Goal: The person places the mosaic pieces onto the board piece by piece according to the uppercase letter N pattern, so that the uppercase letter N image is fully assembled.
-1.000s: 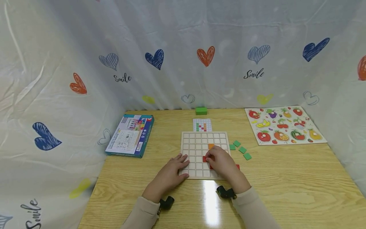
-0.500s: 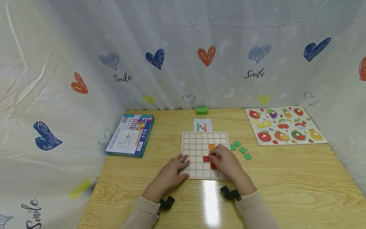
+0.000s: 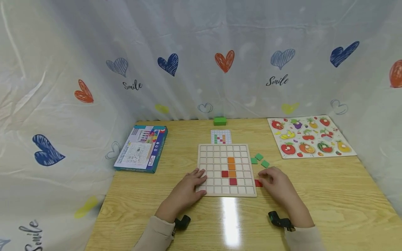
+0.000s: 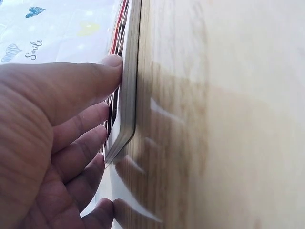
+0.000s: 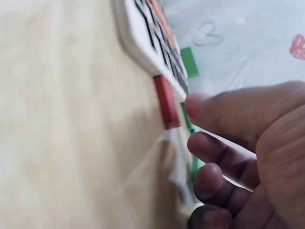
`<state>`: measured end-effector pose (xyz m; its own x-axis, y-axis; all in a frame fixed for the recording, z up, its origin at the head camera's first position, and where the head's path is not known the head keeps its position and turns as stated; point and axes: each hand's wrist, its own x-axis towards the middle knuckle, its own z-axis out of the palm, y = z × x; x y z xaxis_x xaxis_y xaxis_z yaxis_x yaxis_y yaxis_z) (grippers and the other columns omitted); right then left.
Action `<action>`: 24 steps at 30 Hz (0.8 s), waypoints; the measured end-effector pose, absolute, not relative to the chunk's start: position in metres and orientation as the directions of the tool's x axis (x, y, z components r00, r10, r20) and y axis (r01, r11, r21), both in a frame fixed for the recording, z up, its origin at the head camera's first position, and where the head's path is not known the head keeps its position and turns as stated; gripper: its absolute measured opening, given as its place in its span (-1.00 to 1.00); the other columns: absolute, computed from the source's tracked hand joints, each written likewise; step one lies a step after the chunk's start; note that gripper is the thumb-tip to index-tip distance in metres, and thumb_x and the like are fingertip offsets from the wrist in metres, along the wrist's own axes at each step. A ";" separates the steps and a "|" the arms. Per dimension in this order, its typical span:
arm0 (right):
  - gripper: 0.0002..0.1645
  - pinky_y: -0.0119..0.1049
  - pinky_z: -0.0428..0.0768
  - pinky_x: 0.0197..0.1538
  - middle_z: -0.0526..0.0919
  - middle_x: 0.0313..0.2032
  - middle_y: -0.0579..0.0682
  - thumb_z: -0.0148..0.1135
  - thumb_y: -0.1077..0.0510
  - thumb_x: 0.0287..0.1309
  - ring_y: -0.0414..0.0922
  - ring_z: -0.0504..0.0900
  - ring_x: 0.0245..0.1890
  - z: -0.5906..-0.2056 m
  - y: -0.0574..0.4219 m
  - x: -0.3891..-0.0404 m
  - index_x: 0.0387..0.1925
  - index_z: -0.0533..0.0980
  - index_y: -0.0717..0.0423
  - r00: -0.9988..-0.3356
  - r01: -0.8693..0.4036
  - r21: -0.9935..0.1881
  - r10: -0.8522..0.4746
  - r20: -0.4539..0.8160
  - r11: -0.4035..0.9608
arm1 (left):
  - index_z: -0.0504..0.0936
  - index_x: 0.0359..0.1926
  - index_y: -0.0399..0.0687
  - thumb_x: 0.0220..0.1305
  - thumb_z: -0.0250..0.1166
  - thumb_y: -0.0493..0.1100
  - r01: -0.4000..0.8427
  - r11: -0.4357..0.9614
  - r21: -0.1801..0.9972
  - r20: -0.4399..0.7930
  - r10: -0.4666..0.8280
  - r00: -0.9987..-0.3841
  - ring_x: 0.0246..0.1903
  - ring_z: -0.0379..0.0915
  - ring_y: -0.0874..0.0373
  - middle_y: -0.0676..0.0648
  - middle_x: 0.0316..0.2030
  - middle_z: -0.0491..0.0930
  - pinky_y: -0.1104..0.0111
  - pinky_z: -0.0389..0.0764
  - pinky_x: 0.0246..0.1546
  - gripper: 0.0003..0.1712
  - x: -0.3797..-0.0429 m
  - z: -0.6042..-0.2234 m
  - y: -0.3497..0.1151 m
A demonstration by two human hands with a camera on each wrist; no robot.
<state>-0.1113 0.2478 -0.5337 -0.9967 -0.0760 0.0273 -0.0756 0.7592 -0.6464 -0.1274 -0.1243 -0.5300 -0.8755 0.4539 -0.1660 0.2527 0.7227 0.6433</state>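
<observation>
1. Grid board [image 3: 217, 160], pale and square, lies on the desk [image 3: 314, 195] between its left and right edges, short of the far edge. It looks wooden and stiff, probably light enough to slide; brace it by the rim, leaving its cells free.
2. Your left hand [image 3: 188, 188] rests relaxed, fingers spread, over the board's left edge close to its near-left corner, clutching nothing.
3. Your right hand [image 3: 277, 184] is beyond the board's right edge, fingers loosely bent, a gap between thumb and forefinger, grasping nothing.
4. Orange tiles [image 3: 231, 166], three in a column, and two red squares [image 3: 224, 174] sit in cells around the board's middle. Lifting one would likely need a fingertip under its edge.
5. Green tiles [image 3: 265, 164], three showing, lie loose beside the board's right edge. They seem thin and may skid.
6. Red tile [image 3: 258, 183] lies on the desk right beside the board's right edge, toward its near-right corner. It is probably light, hard and smooth; pinch two opposite sides. Whether your thumb touches it, I cannot tell.
</observation>
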 end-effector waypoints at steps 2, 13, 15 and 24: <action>-0.78 -0.25 0.58 -0.08 0.72 0.02 0.03 0.46 0.17 0.41 -0.09 0.54 -0.13 -0.538 0.251 -0.107 0.04 0.77 0.07 -0.996 -0.076 -0.649 -0.091 0.010 0.757 | 0.53 0.55 -0.02 0.54 0.40 -0.03 0.259 0.723 0.640 -0.162 0.457 -0.875 0.74 0.00 -0.03 0.05 0.67 0.28 -0.12 0.06 0.75 -0.35 -0.127 -0.530 -0.125; -0.69 -0.38 0.39 -0.36 0.60 -0.08 0.00 0.49 0.19 0.38 -0.18 0.38 -0.37 -0.543 0.251 -0.103 0.12 0.76 0.06 -0.995 -0.062 -0.662 -0.102 -0.022 0.747 | 0.54 0.55 -0.01 0.53 0.41 -0.02 0.265 0.733 0.626 -0.163 0.455 -0.875 0.73 0.01 -0.03 0.05 0.67 0.29 -0.11 0.08 0.75 -0.35 -0.128 -0.531 -0.124; -0.71 -0.38 0.38 -0.35 0.59 -0.09 0.00 0.50 0.20 0.37 -0.17 0.38 -0.35 -0.543 0.250 -0.103 0.09 0.75 0.07 -0.995 -0.057 -0.658 -0.097 -0.025 0.751 | 0.54 0.55 -0.01 0.53 0.41 -0.02 0.265 0.732 0.627 -0.161 0.455 -0.876 0.73 0.01 -0.03 0.05 0.67 0.29 -0.11 0.08 0.75 -0.35 -0.128 -0.531 -0.124; -0.75 -0.36 0.40 -0.39 0.54 -0.28 0.00 0.51 0.21 0.36 -0.11 0.41 -0.38 -0.541 0.247 -0.102 -0.01 0.63 0.10 -0.998 -0.007 -0.678 -0.045 -0.038 0.735 | 0.55 0.53 -0.07 0.53 0.41 -0.04 0.287 0.720 0.631 -0.140 0.470 -0.872 0.73 0.04 -0.07 -0.01 0.66 0.31 -0.14 0.10 0.74 -0.36 -0.128 -0.532 -0.125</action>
<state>-0.1020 0.2466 -0.5409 -0.9982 -0.0450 -0.0384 -0.0070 0.7348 -0.6783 -0.1281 -0.1247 -0.5315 -0.8715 0.4701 -0.1396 0.2874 0.7203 0.6314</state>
